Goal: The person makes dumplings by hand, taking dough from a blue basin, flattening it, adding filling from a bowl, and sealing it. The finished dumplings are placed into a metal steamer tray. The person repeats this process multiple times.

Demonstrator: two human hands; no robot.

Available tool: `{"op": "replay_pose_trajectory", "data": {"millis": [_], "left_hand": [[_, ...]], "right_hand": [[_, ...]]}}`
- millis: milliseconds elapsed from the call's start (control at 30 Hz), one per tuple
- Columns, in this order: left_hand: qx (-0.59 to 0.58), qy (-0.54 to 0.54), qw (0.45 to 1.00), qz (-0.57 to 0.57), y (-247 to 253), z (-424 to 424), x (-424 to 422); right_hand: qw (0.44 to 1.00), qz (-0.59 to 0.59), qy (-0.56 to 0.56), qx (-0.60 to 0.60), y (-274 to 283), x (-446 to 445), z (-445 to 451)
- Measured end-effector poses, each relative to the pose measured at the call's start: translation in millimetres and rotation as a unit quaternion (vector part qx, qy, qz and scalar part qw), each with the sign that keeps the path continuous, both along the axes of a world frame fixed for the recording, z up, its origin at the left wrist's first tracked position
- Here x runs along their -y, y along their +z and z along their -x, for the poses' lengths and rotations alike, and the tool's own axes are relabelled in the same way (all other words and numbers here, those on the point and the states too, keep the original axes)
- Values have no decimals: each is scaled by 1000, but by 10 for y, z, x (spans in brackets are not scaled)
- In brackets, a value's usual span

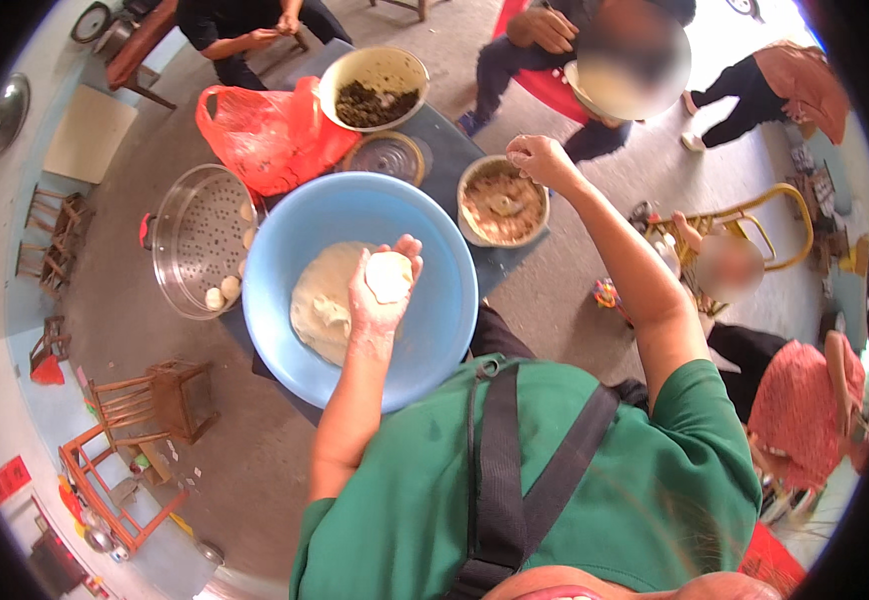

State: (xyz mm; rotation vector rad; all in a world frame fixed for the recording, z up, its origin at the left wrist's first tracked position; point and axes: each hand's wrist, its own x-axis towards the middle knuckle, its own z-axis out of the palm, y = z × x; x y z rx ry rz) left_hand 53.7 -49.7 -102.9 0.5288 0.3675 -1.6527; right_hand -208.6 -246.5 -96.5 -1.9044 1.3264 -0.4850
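Note:
On the upturned palm of my left hand (374, 313) lies a flattened round of white dough (389, 277). This hand is over a large blue plastic basin (438, 345), where a big mass of dough (322, 315) rests. My right hand (542, 160) is raised at the far edge of a bowl (472, 229) of pinkish-brown minced filling (502, 202). Its fingers are bunched together, and whether anything is between them cannot be made out. A small pale spot shows in the middle of the filling.
A perforated metal steamer tray (202, 217) with several dough pieces (230, 288) stands left of the basin. Beyond are a red plastic bag (269, 139), a bowl (407, 67) of dark filling and a round lid (386, 159). People sit and stand around the table (449, 150).

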Motion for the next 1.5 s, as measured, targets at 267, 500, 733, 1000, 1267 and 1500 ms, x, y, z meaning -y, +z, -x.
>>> {"op": "replay_pose_trajectory", "data": {"millis": [267,500,733,1000,1267,1500], "left_hand": [[84,85,991,-62,-66,-177,187],[18,155,988,-12,102,-195,128],[33,156,984,-80,-122,-228,344],[55,155,979,-117,-60,-226,279],[9,182,983,2,114,-274,317],[-8,198,980,-27,-16,-326,292]], "right_hand": [[941,-205,-140,229,-689,1428,-844],[949,-152,-68,267,-704,1766,-1539],[991,14,28,134,-508,1727,-2021],[968,226,4,111,-751,2024,-2140],[978,137,78,136,-744,2308,-1863],[965,79,155,195,-1071,2409,-1829]]}}
